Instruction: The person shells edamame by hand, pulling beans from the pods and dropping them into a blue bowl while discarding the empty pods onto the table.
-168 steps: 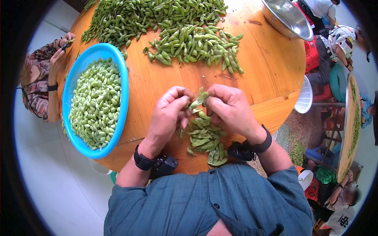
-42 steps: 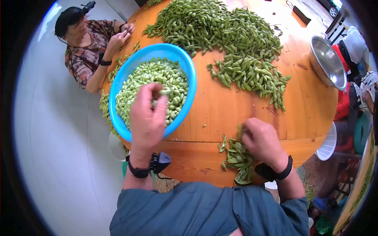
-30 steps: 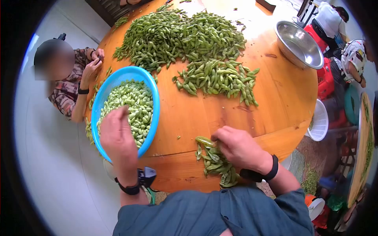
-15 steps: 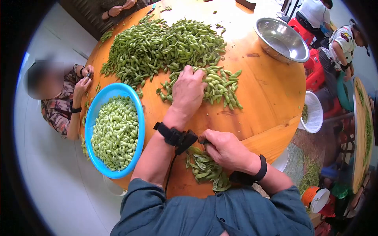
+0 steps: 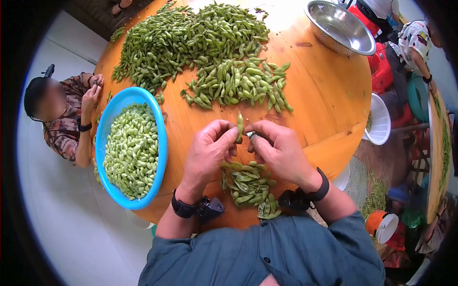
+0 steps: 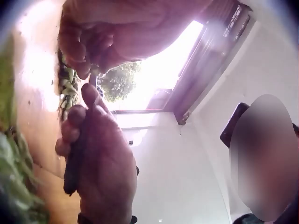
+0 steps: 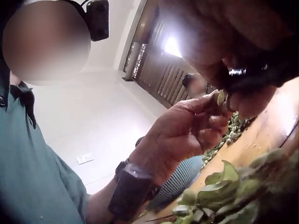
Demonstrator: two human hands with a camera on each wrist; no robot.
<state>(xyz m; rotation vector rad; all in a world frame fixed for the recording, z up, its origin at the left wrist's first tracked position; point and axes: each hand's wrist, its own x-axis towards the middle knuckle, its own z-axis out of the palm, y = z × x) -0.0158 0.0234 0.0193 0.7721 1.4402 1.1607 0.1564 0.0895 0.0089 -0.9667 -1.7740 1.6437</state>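
Edamame pod point(image 5: 240, 127): roughly upright, above the near part of the wooden table point(image 5: 324, 102). Left hand point(image 5: 206, 151) pinches it between thumb and fingers. Right hand point(image 5: 283, 151), just beside it, grips a small dark tool point(image 6: 71, 179) with a shiny metallic part; exact kind unclear. Pile of husks point(image 5: 248, 188) lies below, nearer the table edge. Blue plastic basket point(image 5: 163, 143), left, holds shelled beans point(image 5: 131, 150). Large pod heap point(image 5: 186, 40) far; smaller heap point(image 5: 238, 83) on its near side. Perforated steel colander point(image 5: 338, 28), far right.
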